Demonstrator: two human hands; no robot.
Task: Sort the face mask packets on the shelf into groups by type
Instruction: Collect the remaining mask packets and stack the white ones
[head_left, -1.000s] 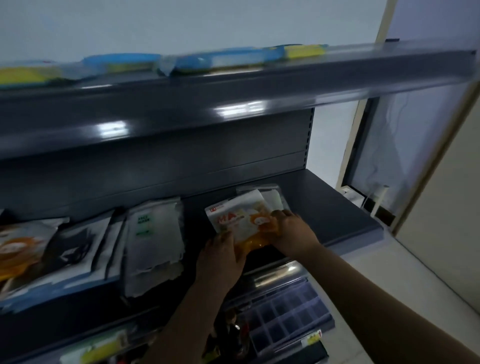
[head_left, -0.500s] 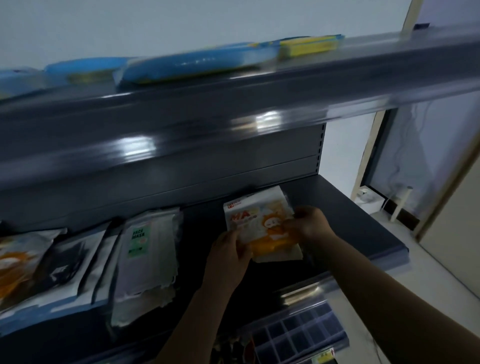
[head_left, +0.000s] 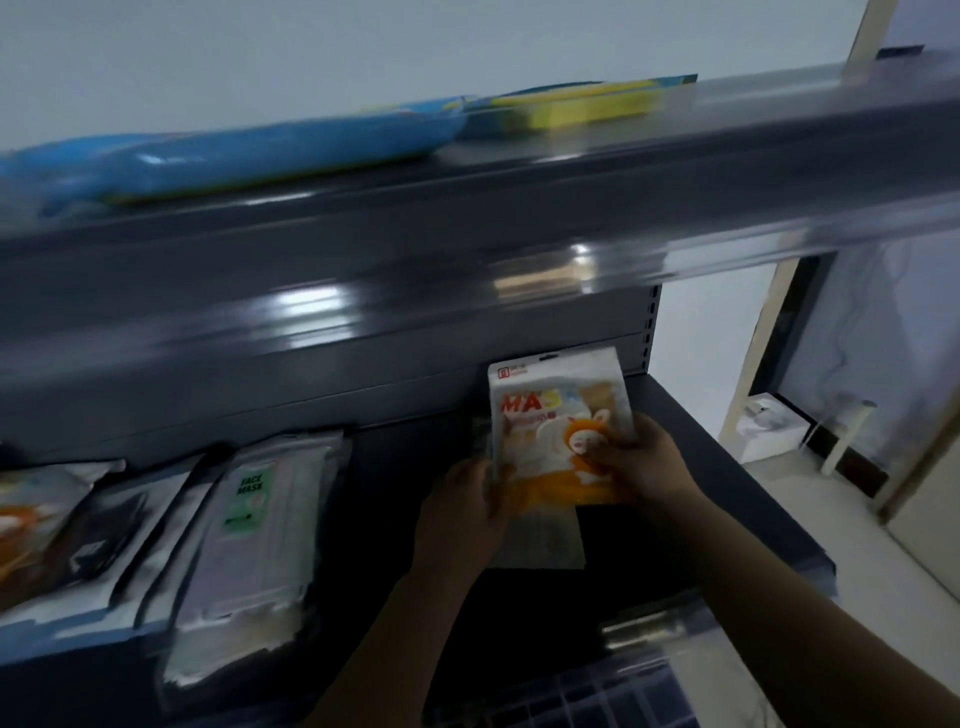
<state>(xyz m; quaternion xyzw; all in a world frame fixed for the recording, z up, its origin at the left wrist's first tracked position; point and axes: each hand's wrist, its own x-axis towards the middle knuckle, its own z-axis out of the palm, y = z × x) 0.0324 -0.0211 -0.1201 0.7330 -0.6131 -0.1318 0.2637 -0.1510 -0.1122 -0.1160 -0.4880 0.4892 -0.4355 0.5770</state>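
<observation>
We're looking at a dark grey metal shelf (head_left: 727, 467), and both hands are on one item: a white and orange plastic face mask packet with a cartoon figure (head_left: 558, 415). It is held tilted, top edge toward the back panel, lifted just above the shelf's right part. Our right hand (head_left: 641, 462) grips the packet's right lower edge, fingers (head_left: 602, 454) curled onto its front. Our left hand (head_left: 465, 512) holds the left lower edge, thumb on the front, the rest behind it. Under the orange packet we see a pale translucent packet (head_left: 545, 535); whether it is in the hands or lying on the shelf we cannot tell.

Left of the hands on the same shelf lies a clear packet with a green "FACE MASK" label (head_left: 254, 530), flat and angled. Further left of that sits a dark black packet (head_left: 104, 525), overlapped by others, and at the far left edge an orange and white packet (head_left: 26, 519), blurred. On the shelf above, long blue wrapped packs (head_left: 234, 156) lie beside a yellow and blue pack (head_left: 582, 106).
</observation>
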